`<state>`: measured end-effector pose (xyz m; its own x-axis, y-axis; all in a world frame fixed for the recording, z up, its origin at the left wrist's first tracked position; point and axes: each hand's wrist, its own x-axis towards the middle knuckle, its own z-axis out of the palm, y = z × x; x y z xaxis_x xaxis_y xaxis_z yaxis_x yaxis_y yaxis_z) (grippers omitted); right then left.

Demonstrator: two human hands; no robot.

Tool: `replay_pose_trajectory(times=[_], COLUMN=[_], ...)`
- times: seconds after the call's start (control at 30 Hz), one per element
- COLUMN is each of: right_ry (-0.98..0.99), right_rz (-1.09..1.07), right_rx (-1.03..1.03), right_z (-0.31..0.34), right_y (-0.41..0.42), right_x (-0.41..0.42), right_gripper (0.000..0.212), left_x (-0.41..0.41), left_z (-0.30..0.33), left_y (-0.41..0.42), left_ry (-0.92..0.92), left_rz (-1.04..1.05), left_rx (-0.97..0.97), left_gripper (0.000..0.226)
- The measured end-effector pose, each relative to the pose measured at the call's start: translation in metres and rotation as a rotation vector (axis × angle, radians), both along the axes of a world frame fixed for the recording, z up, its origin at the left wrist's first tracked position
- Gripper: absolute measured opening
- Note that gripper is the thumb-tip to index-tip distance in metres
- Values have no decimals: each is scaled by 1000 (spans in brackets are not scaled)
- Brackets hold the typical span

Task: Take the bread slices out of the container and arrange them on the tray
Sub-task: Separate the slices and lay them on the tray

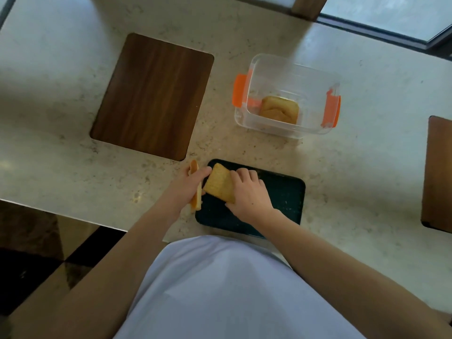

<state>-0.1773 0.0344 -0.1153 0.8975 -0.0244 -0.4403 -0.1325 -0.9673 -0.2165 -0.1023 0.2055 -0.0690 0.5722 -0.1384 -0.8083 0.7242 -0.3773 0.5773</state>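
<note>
A dark tray [286, 196] lies at the counter's near edge. My right hand [249, 192] grips a toasted bread slice [219, 183] over the tray's left part, tilted. My left hand [188, 185] holds another bread slice [196, 189] on edge, just left of the tray's rim. Behind the tray stands a clear plastic container [286, 94] with orange clips and no lid. More bread [280, 110] lies at its bottom.
A dark wooden board [152, 96] lies on the marble counter [61, 143] at the back left. Another wooden board [437, 172] shows at the right edge. The counter's edge drops to the floor at the near left. A window frame runs along the far right.
</note>
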Motion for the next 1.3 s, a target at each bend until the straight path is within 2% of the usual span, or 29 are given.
replay_pose_trajectory(times=[0.07,0.17,0.37,0.7,0.87,0.93,1.03,1.1,1.2,1.3], right_ry=[-10,-11,-10,-39,-64,-50,-75,-47,109,34], right_rz=[-7,24,88,83,46,27,-96,-189,-221,-240], right_rx=[19,23,33,93,95,109,243,473,786,770], right_z=[1,4,9,8,7,11,27,43,68,75], right_y=[-2,-5,-7,-15,-11,-10,-11,-13,-11,-6], right_x=[5,14,23,23,25,28,30,24,-1,-31], right_gripper=[81,79,82,87,84,85,89,93,98,82], left_x=[2,8,18,12,8,7,3,0,-7,-14], left_z=[1,3,7,9,11,11,12,13,15,18], left_y=[1,4,8,-2,-9,-9,-10,-12,-16,-27], left_ry=[-43,-92,-106,-148,-162,-169,-140,-41,172,241], left_rz=[-23,-33,-15,-49,-42,-39,-27,62,235,358], left_rx=[14,16,19,-8,-31,-36,-44,-119,-323,-363], left_gripper=[66,40,56,25,40,38,55,64,62,68])
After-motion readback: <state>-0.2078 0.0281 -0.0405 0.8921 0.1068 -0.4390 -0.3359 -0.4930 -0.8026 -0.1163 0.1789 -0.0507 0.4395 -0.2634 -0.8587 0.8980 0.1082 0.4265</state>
